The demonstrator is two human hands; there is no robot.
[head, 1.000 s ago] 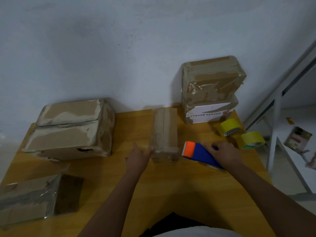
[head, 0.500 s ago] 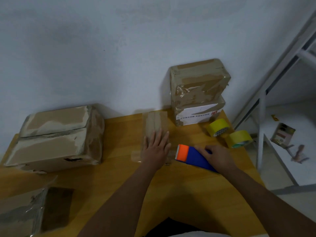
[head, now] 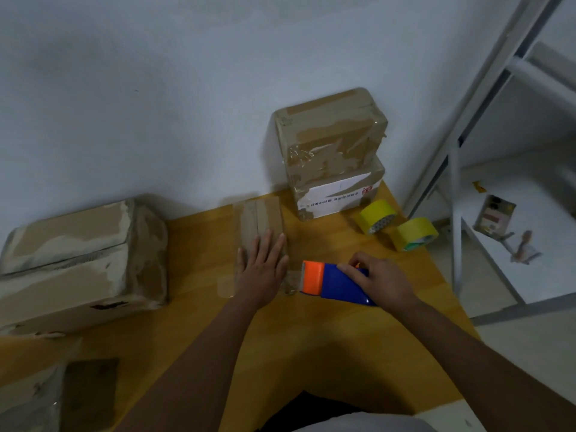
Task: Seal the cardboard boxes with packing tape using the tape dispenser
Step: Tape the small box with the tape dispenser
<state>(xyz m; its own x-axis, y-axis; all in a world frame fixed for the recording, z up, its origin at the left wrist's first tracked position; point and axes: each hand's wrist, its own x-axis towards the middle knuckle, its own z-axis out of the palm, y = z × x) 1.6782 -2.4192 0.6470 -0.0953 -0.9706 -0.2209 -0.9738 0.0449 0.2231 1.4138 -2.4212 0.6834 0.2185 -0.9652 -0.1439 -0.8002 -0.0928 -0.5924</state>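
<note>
On the desk [head: 311,338], a small box [head: 260,218] is pressed by the flat-fingered left hand [head: 260,272] while the tape dispenser [head: 335,283] is grasped by the right hand [head: 385,280] fingers.

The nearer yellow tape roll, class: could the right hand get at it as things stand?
Probably yes, once freed. The right hand grips the tape dispenser; the nearer yellow tape roll lies just beyond on bare table, nothing between them.

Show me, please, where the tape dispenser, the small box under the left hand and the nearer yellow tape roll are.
tape dispenser [head: 338,283], head view, blue body.
small box [head: 260,215], head view, bare top beyond the fingers.
nearer yellow tape roll [head: 413,230], head view, outer band.
</note>
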